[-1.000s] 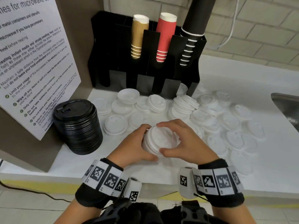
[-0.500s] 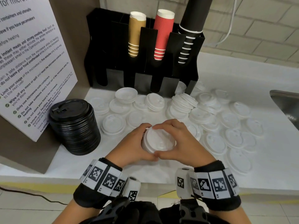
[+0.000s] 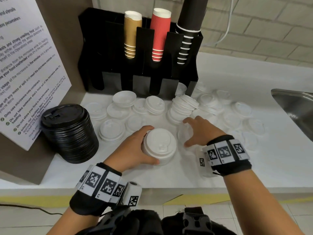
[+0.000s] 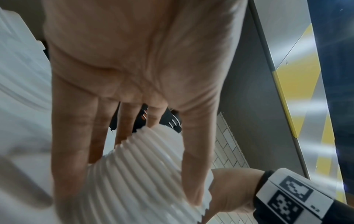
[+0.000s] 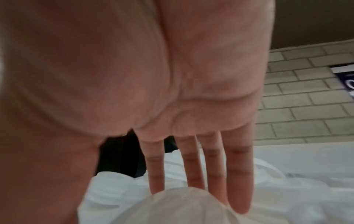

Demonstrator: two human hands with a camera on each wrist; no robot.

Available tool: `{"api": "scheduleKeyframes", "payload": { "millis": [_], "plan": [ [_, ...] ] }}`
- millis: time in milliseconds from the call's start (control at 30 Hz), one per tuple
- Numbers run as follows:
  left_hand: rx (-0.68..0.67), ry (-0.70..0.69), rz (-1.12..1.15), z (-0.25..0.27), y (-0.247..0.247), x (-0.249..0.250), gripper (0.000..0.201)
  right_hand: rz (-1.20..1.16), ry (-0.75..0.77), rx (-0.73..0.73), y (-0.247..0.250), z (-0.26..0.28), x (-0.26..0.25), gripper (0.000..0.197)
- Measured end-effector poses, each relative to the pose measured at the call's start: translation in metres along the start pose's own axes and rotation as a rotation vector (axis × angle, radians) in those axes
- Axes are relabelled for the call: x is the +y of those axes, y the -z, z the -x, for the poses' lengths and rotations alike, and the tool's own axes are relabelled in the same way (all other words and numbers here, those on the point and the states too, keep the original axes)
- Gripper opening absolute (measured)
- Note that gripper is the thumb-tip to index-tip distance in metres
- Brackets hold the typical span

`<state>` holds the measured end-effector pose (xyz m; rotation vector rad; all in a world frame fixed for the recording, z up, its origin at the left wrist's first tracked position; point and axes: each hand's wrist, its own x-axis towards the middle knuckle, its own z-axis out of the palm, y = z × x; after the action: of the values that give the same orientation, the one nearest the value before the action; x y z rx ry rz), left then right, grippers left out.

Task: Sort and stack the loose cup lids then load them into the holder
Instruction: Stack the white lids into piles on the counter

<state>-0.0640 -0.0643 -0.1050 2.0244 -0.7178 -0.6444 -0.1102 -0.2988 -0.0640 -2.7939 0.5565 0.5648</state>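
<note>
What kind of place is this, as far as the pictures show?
Probably a shared workplace kitchenette or break room. A printed notice gives rules for using a microwave, a black holder keeps paper cups upside down, and the rim of a steel sink is set into the white counter.

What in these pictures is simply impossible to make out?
- Right hand, head view: it reaches over a blurred lid; whether it touches that lid is unclear. The right wrist view is smeared too.
- Stack of white lids in the left hand: its count is hidden by the fingers; the left wrist view shows only blurred ridges.
- Black holder: its slot interiors are too dark to see into.
- Sink: cut off by the right edge.
</note>
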Motion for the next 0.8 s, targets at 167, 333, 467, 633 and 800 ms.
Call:
{"api": "scheduleKeyframes", "payload": {
  "millis": [167, 333, 467, 633, 800],
  "plan": [
    [-0.002, -0.009, 0.009, -0.002, 0.0, -0.001, 0.096, 0.075, 0.016, 0.012, -0.002, -0.004, -0.008, 0.092],
    [0.008, 0.008, 0.032, -0.001, -0.001, -0.002, 0.094, -0.039, 0.069, 0.035, 0.007, 0.002, 0.0, 0.078],
    [0.021, 0.003, 0.043, 0.0, -0.003, -0.003, 0.085, -0.446, 0.112, 0.174, 0.023, 0.017, 0.017, 0.064],
    [0.022, 0.001, 0.053, 0.001, -0.003, -0.002, 0.085, -0.408, 0.121, 0.174, 0.023, 0.014, 0.004, 0.062],
    [0.024, -0.01, 0.077, 0.001, -0.004, -0.001, 0.083, -0.453, 0.209, 0.167, 0.034, 0.006, -0.018, 0.062]
  ]
}}
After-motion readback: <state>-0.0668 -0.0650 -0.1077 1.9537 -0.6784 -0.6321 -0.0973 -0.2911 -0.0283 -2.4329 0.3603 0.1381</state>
